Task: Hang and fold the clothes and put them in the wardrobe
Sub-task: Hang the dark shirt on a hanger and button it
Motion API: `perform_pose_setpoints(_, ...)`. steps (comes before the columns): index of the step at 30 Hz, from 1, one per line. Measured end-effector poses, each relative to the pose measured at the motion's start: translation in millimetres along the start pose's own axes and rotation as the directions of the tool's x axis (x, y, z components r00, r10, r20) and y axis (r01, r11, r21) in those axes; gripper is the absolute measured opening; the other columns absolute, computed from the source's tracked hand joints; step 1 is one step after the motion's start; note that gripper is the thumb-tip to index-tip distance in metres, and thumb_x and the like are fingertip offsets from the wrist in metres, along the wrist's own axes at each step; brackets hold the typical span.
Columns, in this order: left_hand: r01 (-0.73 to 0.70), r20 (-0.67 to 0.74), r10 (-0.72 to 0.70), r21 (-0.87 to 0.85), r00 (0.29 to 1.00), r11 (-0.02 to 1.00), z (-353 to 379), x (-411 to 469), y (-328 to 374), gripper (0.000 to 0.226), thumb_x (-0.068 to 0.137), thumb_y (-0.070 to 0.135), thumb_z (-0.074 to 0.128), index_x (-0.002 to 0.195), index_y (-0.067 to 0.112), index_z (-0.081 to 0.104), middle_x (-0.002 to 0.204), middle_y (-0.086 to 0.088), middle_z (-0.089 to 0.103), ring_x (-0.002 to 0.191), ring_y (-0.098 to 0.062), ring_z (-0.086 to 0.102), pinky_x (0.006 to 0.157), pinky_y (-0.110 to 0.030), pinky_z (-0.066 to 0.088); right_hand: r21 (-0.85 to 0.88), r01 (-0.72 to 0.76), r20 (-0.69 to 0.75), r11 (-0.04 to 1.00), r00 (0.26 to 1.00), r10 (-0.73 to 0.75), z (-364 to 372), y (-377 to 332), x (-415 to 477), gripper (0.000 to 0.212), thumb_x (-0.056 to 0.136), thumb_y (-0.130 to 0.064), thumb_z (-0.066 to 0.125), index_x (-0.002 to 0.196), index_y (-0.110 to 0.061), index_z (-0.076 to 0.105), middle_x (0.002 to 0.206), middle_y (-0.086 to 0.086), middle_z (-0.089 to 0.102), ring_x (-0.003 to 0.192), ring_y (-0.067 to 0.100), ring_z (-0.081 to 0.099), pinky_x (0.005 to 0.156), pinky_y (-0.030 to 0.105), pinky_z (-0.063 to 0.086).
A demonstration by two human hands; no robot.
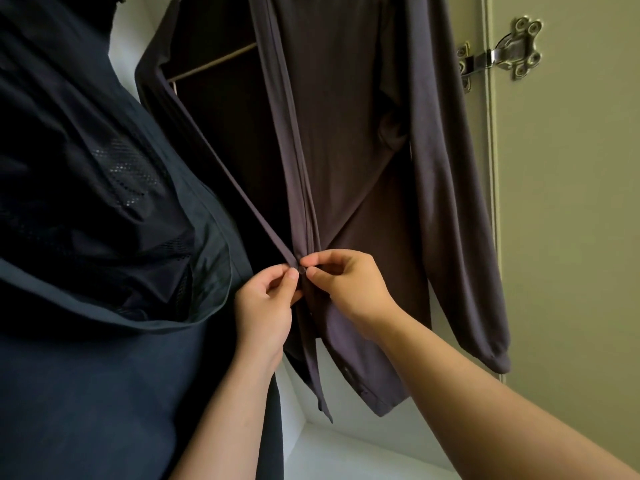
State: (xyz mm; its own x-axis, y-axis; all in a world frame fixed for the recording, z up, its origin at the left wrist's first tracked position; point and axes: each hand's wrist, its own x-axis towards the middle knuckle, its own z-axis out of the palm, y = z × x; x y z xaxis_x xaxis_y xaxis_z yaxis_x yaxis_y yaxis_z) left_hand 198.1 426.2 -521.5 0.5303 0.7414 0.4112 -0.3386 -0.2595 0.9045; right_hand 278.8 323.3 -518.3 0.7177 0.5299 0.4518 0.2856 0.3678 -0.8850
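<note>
A grey-purple long-sleeved cardigan [346,133] hangs inside the wardrobe, its front partly open and its right sleeve dangling beside the door. My left hand [266,306] pinches the left front edge of the cardigan, pulled taut toward the middle. My right hand [346,285] pinches the other front edge at a small button, right against my left fingertips. Further buttons show lower on the hem. The hanger is out of view above.
A dark navy jacket [86,202] with a mesh lining hangs close on the left and fills that side. The wardrobe door [571,202] stands on the right with a metal hinge [502,50]. The white wardrobe floor [346,452] shows below.
</note>
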Motion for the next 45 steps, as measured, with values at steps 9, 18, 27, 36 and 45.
perform_pose_setpoints(9, -0.002, 0.011, 0.002, 0.035, 1.000, 0.999, -7.0, -2.1, 3.2, 0.012, 0.093, 0.006, 0.067, 0.100, 0.014, 0.073, 0.094, -0.008, 0.076, 0.086, -0.014, 0.075, 0.076, -0.022, 0.059, -0.155, 0.057, 0.001, 0.986, 0.998, -0.057, 3.2, -0.1, -0.9, 0.011, 0.092, -0.016, 0.070, 0.096, -0.024, 0.076, 0.086, -0.006, 0.076, 0.080, 0.013, 0.073, 0.080, 0.032, 0.061)
perform_pose_setpoints(18, 0.129, 0.007, -0.129, -0.061, 0.992, 0.990, -6.6, 3.1, 12.9, 0.011, 0.097, 0.008, 0.062, 0.093, 0.007, 0.072, 0.074, -0.003, 0.074, 0.079, -0.018, 0.074, 0.068, -0.026, 0.059, -0.208, 0.039, -0.005, 0.977, 0.999, -0.041, 5.5, -5.8, 1.4, 0.010, 0.094, -0.018, 0.068, 0.098, -0.024, 0.075, 0.086, -0.007, 0.074, 0.080, 0.009, 0.071, 0.078, 0.028, 0.060)
perform_pose_setpoints(27, 0.215, 0.068, -0.209, -0.099, 0.976, 0.972, -7.9, 4.0, 15.5, 0.013, 0.098, 0.007, 0.060, 0.102, 0.012, 0.071, 0.093, -0.011, 0.077, 0.088, -0.023, 0.075, 0.072, -0.031, 0.061, -0.279, 0.011, -0.029, 0.960, 0.999, -0.020, 8.9, -6.0, 0.8, 0.009, 0.095, -0.022, 0.067, 0.091, -0.022, 0.075, 0.080, -0.006, 0.074, 0.073, 0.006, 0.068, 0.071, 0.025, 0.056)
perform_pose_setpoints(36, 0.400, 0.273, -0.333, -0.250, 0.903, 0.882, -17.6, 10.3, 14.8, 0.016, 0.096, 0.010, 0.060, 0.104, 0.009, 0.074, 0.100, -0.010, 0.077, 0.090, -0.017, 0.075, 0.068, -0.026, 0.059, -0.357, 0.031, -0.048, 0.934, 0.998, -0.052, 18.7, -6.8, 6.5, 0.009, 0.092, -0.027, 0.068, 0.084, -0.029, 0.073, 0.066, -0.012, 0.068, 0.059, -0.003, 0.059, 0.060, 0.018, 0.046)
perform_pose_setpoints(45, 0.556, 0.429, -0.388, -0.397, 0.816, 0.731, -30.6, 10.9, 5.9, 0.022, 0.080, 0.021, 0.065, 0.092, 0.017, 0.083, 0.105, -0.005, 0.076, 0.091, -0.010, 0.074, 0.066, -0.019, 0.057, -0.205, 0.023, 0.007, 0.978, 1.000, -0.022, 30.2, -14.6, -2.7, 0.004, 0.091, -0.020, 0.072, 0.089, -0.018, 0.076, 0.076, -0.001, 0.069, 0.073, 0.009, 0.063, 0.084, 0.043, 0.058)
